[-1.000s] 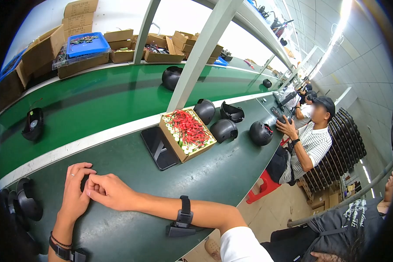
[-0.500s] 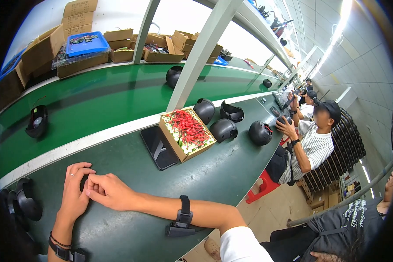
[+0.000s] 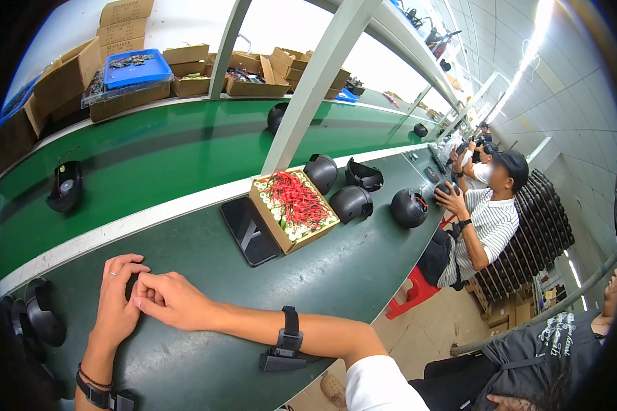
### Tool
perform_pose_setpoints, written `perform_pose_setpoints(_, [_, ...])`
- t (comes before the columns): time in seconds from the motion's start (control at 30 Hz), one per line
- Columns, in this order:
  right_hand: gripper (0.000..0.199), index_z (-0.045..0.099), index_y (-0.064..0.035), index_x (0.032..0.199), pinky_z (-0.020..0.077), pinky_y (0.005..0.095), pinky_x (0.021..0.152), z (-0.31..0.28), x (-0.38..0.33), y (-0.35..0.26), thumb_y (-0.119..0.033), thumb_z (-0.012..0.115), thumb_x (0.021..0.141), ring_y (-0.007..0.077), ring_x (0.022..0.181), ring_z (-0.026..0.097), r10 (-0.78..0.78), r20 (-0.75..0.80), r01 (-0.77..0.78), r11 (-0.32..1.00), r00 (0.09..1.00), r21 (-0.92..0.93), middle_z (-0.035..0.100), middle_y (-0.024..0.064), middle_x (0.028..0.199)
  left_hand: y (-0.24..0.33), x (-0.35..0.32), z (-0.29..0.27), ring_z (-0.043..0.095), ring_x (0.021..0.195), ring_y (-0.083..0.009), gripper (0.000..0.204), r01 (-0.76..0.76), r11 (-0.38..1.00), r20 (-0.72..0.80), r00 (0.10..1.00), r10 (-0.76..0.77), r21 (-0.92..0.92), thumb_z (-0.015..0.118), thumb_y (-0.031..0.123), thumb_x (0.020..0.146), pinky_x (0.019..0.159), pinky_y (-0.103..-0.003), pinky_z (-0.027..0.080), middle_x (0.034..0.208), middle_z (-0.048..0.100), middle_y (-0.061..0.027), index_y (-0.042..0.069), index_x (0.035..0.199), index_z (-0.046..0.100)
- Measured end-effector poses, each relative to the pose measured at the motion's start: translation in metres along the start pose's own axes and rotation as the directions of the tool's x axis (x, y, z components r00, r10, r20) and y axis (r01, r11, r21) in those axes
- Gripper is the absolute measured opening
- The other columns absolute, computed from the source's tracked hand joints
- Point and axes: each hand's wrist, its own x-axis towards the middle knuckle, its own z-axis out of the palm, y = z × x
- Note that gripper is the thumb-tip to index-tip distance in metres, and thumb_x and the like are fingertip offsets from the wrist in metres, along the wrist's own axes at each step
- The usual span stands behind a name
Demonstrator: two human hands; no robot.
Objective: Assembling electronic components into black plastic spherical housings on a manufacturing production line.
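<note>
My hands meet at the front left of the dark green worktable (image 3: 185, 363). My left hand (image 3: 118, 305) rests there with its fingers loosely bent and apart, a ring on one finger. Against its thumb side lies my right hand (image 3: 175, 300), palm down, its fingers curled in and nothing seen in them. Past them sit a dark smartphone (image 3: 249, 231) and a cardboard box (image 3: 281, 238) of small white-green cylinders with red wires (image 3: 295, 198). Several black rounded shells (image 3: 351, 204) stand beside the box.
A green conveyor belt (image 3: 178, 147) behind a pale rail carries black shells (image 3: 66, 186). More dark shells (image 3: 44, 315) lie left of my hand. A slanted metal post (image 3: 315, 96) rises by the box. At right a co-worker (image 3: 490, 219) holds a black round part (image 3: 447, 188).
The shells on the belt have shifted slightly to the right. The co-worker's head and upper body have moved a little. My hands have stayed in place.
</note>
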Motion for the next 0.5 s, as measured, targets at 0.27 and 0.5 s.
perform_pose_setpoints(0.27, [0.018,0.057,-0.0020,0.089,0.0399,0.0324,0.051,0.0003,0.0004,-0.0001,-0.011,0.067,0.101,0.0142,0.053,0.053,0.015,0.009,-0.015,1.000,1.000,0.003,0.058,0.0054,0.063,0.0009,-0.0002,-0.0014,0.055,0.127,-0.0385,0.030,0.014,1.000,0.006,1.000,-0.014,-0.014,0.062,-0.004,0.084,0.109,-0.046,0.044,0.133,0.064,-0.0163,0.002,0.112,0.068])
perform_pose_setpoints(0.5, [0.017,0.057,-0.0019,0.090,0.0405,0.0328,0.052,-0.0004,-0.0011,-0.0012,-0.011,0.067,0.101,0.0143,0.054,0.053,0.012,0.011,-0.012,1.000,1.000,0.009,0.058,0.0054,0.064,0.0025,-0.0011,-0.0007,0.055,0.127,-0.0381,0.027,0.018,1.000,0.011,1.000,-0.018,-0.003,0.063,-0.003,0.086,0.109,-0.046,0.044,0.133,0.064,-0.0159,0.002,0.112,0.068])
